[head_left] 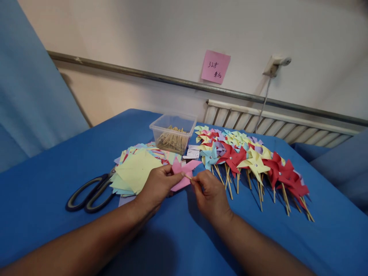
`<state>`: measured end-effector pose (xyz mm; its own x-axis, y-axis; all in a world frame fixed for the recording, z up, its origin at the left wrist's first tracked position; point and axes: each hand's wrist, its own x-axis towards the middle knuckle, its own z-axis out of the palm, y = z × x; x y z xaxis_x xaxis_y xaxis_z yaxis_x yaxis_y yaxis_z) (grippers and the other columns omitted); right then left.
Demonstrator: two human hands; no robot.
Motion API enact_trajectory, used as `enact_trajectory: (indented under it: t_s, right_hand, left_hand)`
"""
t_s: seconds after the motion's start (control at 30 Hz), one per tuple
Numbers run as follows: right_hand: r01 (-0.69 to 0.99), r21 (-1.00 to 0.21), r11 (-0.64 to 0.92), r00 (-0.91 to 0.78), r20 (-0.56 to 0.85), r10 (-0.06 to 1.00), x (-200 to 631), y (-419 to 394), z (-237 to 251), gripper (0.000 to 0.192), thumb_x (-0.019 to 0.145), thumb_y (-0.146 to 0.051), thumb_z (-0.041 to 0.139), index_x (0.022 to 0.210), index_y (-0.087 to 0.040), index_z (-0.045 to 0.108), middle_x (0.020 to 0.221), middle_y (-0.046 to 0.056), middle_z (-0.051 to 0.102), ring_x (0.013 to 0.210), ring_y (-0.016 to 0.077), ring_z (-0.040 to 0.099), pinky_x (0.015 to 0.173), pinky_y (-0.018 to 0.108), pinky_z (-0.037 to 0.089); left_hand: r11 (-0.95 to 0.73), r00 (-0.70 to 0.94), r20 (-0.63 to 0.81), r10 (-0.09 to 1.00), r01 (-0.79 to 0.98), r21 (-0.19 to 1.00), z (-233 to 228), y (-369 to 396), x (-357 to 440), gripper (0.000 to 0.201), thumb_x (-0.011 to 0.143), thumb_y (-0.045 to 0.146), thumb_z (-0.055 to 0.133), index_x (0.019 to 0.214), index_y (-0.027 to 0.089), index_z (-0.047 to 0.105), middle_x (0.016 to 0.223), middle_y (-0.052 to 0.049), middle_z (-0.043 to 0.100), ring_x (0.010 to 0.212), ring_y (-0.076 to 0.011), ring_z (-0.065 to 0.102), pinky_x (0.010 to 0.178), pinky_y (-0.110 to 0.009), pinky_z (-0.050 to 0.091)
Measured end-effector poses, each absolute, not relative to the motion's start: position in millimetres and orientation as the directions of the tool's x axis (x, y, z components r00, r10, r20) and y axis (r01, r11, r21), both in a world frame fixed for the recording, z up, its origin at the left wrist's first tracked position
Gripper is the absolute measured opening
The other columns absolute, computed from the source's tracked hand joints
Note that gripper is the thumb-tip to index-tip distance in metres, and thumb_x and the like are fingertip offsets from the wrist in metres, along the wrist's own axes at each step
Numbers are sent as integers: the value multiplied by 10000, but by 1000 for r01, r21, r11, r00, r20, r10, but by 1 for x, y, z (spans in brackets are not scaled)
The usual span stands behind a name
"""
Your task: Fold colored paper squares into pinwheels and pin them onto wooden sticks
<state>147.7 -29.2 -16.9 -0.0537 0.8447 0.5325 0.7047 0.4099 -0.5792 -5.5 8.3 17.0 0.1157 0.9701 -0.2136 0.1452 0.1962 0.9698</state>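
Pinching a pink pinwheel point(184, 172), left hand point(156, 188) meets right hand point(209, 195) gripping its stick point(188, 177); skewed pressure could tear paper.

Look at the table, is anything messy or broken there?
Nothing looks broken or spilled. The left hand and right hand hold a pink pinwheel and a small stick. The paper squares lie in a loose, fanned pile, the scissors beside them, and the finished pinwheels overlap in rows.
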Motion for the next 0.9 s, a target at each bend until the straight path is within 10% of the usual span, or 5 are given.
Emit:
enact_trajectory:
  t_s: [0.53, 0.7, 0.9]
  right_hand:
    - [571, -730, 374, 69, 497, 865, 148, -22, -20, 128, 849, -164, 505, 799, -184, 621, 766, 22, 605, 719, 154, 567, 669, 265, 429]
    - [97, -971, 219, 296, 239, 925, 148, -10, -25, 96, 758, -261, 617, 743, -166, 611, 634, -15, 593, 558, 113, 514, 522, 222, 402]
    - [-425, -905, 11, 137, -52, 989, 142, -3, -28, 238, 635, -332, 743, 720, -171, 589, 552, -38, 571, 425, 67, 452, 364, 160, 305]
  left_hand:
    - [169, 257, -151, 954, -47, 985, 20, 7, -7, 240, 759, 388, 659, 739, 150, 635, 640, 10, 599, 531, -96, 518, 468, -196, 399]
    - [176, 258, -130, 957, -165, 970, 28, 4, -10, 370, 818, 464, 566, 976, 143, 660, 935, -102, 698, 797, -191, 639, 704, -302, 497]
    - [62, 88, -53, 995, -97, 993, 27, 10, -15, 348, 728, 405, 694, 990, 182, 637, 883, -40, 690, 709, -149, 623, 689, -286, 500]
